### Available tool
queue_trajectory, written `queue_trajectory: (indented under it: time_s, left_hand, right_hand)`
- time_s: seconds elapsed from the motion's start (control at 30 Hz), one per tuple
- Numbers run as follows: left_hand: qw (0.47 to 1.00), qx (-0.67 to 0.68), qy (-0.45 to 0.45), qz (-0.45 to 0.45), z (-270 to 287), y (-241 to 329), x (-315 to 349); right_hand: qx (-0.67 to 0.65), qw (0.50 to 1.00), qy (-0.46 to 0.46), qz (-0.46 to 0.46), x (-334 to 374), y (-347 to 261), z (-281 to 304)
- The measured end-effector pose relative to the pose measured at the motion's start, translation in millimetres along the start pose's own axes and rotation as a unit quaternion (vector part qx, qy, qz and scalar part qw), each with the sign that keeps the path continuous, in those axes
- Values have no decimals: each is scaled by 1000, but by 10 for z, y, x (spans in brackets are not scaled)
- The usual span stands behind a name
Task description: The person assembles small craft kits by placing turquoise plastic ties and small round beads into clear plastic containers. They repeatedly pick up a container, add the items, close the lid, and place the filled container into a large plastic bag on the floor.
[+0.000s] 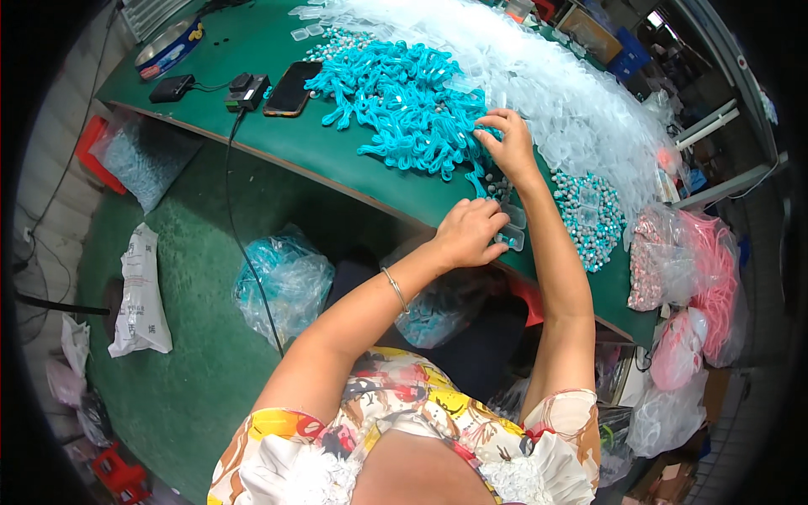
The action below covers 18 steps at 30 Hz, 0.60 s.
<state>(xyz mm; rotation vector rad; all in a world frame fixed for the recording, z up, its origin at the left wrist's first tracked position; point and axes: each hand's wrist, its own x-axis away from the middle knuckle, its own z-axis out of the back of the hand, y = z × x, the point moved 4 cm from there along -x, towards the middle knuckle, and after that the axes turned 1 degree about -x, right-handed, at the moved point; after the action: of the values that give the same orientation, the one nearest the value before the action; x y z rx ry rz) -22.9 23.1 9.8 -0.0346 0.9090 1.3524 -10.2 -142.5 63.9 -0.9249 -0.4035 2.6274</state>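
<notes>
At the table's front edge my left hand (471,233) is closed on a small clear plastic box (513,219), its lid open and small teal pieces inside. My right hand (512,147) reaches to the right side of a heap of teal cord bundles (404,93), its bent fingers closed on a teal cord. Part of that cord is hidden behind the fingers. One teal strand hangs from the heap towards my left hand. A few small grey pieces (498,187) lie between my hands. Right of my right forearm is a pile of small teal and grey pieces (589,215).
A large mound of clear plastic boxes (572,101) covers the table's far right. Left are a phone (292,88), a black device on a cable (247,91) and a round tin (170,49). Bags of pink cords (711,286) hang at the right end. A filled bag (284,278) stands below.
</notes>
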Motion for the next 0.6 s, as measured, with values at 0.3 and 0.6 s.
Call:
queue_trajectory:
  time_s: [0.3, 0.6]
  left_hand:
    - [1000, 2, -8, 3, -7, -4, 0]
    - [1000, 2, -6, 4, 24, -4, 0]
  right_hand:
    - [-335, 926, 72, -161, 231, 166, 154]
    - [-339, 912, 94, -211, 1104, 102, 663]
